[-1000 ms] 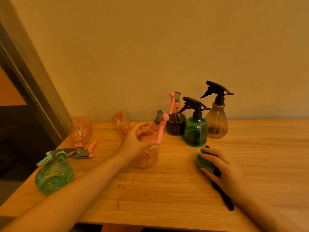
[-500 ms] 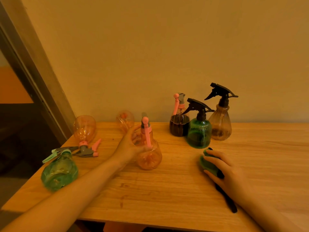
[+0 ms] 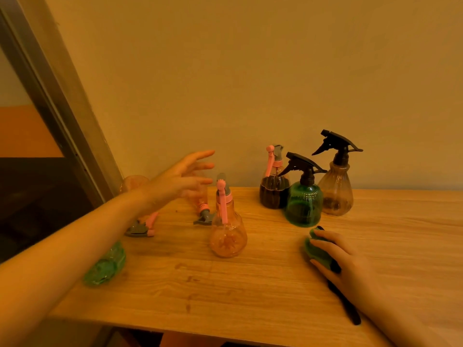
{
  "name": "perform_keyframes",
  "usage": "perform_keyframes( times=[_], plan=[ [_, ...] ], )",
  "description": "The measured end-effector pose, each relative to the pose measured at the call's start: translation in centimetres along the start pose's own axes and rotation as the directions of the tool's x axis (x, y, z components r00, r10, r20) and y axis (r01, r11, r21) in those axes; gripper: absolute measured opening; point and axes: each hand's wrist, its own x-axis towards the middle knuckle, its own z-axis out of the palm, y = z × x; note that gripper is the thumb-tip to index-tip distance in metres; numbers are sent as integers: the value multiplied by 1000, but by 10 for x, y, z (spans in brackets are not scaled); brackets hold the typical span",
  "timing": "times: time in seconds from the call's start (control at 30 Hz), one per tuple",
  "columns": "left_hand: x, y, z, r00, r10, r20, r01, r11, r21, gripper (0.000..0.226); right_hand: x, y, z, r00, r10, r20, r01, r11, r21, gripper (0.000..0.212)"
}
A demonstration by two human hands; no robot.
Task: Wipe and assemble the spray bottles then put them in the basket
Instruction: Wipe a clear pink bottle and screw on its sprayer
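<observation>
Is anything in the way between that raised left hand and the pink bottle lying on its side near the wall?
Nothing visible blocks it. The left hand hovers open right above the lying pink bottle, partly hiding it. The upright pink bottle stands beside and nearer the camera, not between them.

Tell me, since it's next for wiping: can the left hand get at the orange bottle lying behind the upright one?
Probably yes. The left hand hovers open just above the lying orange plastic bottle; the upright orange spray bottle stands beside it, not between.
</observation>
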Motion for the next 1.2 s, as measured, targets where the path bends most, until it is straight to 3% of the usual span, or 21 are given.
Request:
perform_keyframes(
  times=[0.13,0.33,0.53,0.87,1.2],
  plan=[
    [1,33,5,980,-60,190,21,979,203,81,-1,1,1,1000,-7,-14,7,1000,-4,48],
    [10,37,22,972,-124,198,9,867,498,90,-2,3,2,1000,10,9,-10,1000,2,49],
    [17,33,27,990,-71,122,-5,847,532,79,-1,1,0,1000,10,16,-10,1000,-2,44],
    [18,36,48,986,-3,164,-68,904,421,71,-2,2,0,1000,16,22,-16,1000,-6,38],
    [3,19,7,953,-56,298,-158,746,647,57,-2,1,0,1000,10,12,-10,1000,-9,49]
  ],
)
